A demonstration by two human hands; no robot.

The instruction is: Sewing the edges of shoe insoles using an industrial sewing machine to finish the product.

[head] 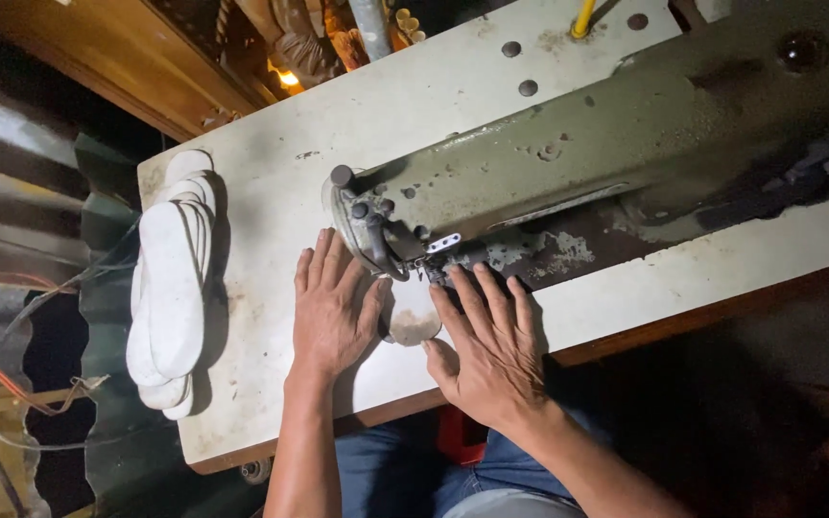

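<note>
Under the needle head of the sewing machine (530, 173), both hands lie flat and spread: left hand (330, 309) and right hand (487, 347) press a small pale insole piece (413, 317) between them, steadying it. Stacked white insoles (173, 288) wait far left on the table (271, 384).

sewing machine (568, 163): metal, dull olive paint, chipped
table (280, 144): matt white top, stained, worn
insoles (173, 288): white, soft, matt
sole piece (413, 317): pale, smudged

Both hands are laid flat, palms down — the bare left hand (331, 309) with fingers spread, the bare right hand (487, 353) likewise, forearms angled inward.
</note>
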